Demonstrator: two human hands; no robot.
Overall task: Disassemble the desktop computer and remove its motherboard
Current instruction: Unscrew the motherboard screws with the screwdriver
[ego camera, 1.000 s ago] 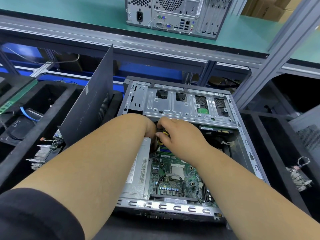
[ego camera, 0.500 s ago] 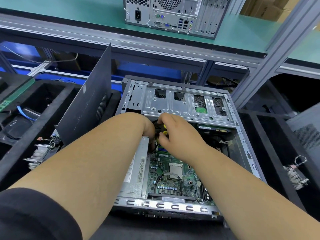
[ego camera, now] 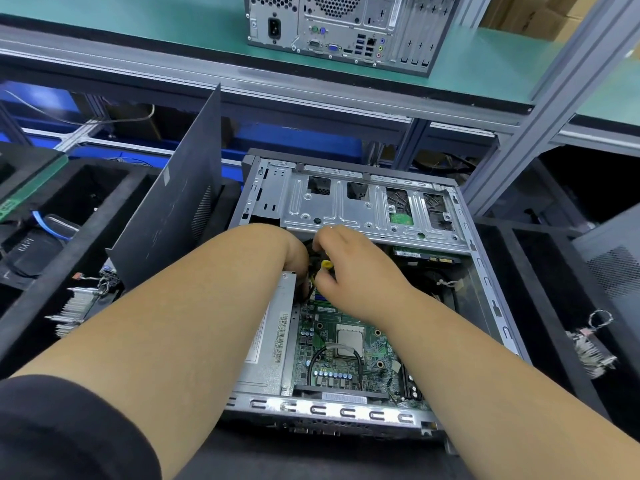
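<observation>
Motherboard (ego camera: pixel 349 355) lies flat in the bottom of the open computer case (ego camera: pixel 485 271), at about six o'clock from my hands, with the grey power supply (ego camera: pixel 266 344) just beside it at its nine o'clock. My right hand (ego camera: pixel 356 271) curls over a cluster of black and yellow wires (ego camera: pixel 323 266) below the metal drive cage (ego camera: pixel 363 209), pinching them as far as I can see; my left hand (ego camera: pixel 294 254) reaches into the same spot, but its fingers are hidden, so I cannot tell whether they hold anything. I judge the board thin, light and stiff, yet easy to crack if bent, with delicate parts on top. I would take it by its bare edges, never by the chips, and lift it level once every plug and screw is free.
</observation>
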